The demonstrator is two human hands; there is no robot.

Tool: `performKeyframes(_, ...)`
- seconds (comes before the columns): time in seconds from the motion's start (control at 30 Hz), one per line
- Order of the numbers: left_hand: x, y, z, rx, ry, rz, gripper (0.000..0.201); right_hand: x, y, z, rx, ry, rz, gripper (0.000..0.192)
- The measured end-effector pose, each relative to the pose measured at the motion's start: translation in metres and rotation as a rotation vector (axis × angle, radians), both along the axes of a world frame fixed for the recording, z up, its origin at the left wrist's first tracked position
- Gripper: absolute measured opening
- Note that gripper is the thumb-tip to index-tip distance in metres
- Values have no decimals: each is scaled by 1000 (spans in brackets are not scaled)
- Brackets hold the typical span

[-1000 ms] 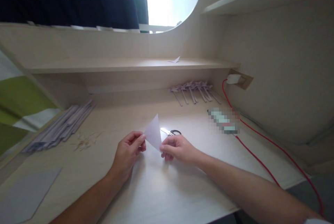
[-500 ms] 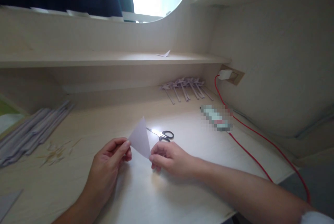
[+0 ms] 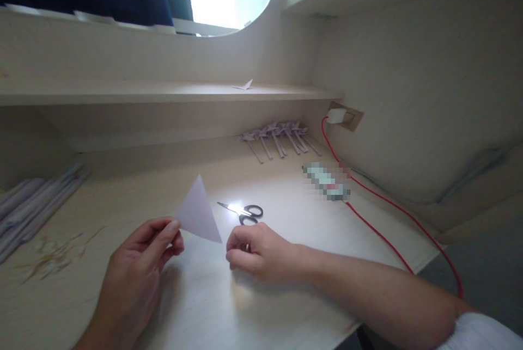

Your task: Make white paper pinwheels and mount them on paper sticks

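My left hand (image 3: pixel 147 255) pinches the left corner of a pale lilac paper triangle (image 3: pixel 199 213) between thumb and fingers, holding it above the desk. My right hand (image 3: pixel 255 252) is just right of the paper's lower right corner, slightly apart from it, with fingers curled in and thumb close to them; no object shows in it. Behind that hand lies a pair of scissors (image 3: pixel 247 214) with black handles, blades pointing left.
Paper pinwheels on sticks (image 3: pixel 281 137) lie at the back. Right of them are a pixelated phone-like object (image 3: pixel 326 180) and a red cable (image 3: pixel 379 214) from a white plug (image 3: pixel 336 116). Rolled paper tubes (image 3: pixel 36 203) and small slivers (image 3: pixel 57 255) lie left. A folded paper (image 3: pixel 246 85) sits on the shelf.
My right hand has let go of the paper triangle's lower right corner. The left hand has shifted left with the paper. The whole view has turned slightly right.
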State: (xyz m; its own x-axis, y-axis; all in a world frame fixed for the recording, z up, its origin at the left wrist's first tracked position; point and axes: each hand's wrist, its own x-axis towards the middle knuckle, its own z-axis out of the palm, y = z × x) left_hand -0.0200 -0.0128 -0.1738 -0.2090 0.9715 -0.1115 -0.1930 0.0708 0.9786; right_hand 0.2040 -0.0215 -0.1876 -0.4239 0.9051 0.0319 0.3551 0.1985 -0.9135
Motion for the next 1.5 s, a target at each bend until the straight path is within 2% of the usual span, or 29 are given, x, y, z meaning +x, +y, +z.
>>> performKeyframes(0.1, 1, -3, 3, 23, -3, -48, 37, 1, 4, 0, -30, 89, -34, 8)
performKeyframes(0.27, 4, -12, -1, 40, 77, -294, 29, -1, 10, 0, -88, 323, -101, 30)
performKeyframes(0.37, 5, -13, -4, 71, 148, -378, 29, -2, 10, 2, -133, 448, -79, 33)
performKeyframes(0.43, 5, -13, -4, 91, 188, -407, 30, -1, 10, 3, -143, 459, -70, 33)
performKeyframes(0.7, 9, -13, 4, 53, 326, -452, 29, 1, 13, 3, -161, 434, -127, 28)
performKeyframes(1.03, 8, -11, 4, 30, 334, -444, 27, 6, 17, 6, -115, 435, -170, 34)
performKeyframes(1.37, 8, -13, 1, 59, 373, -539, 32, 4, 12, 7, -99, 408, -127, 41)
performKeyframes(1.5, 7, -16, 4, 95, 369, -513, 33, 3, 10, 4, -123, 377, -78, 43)
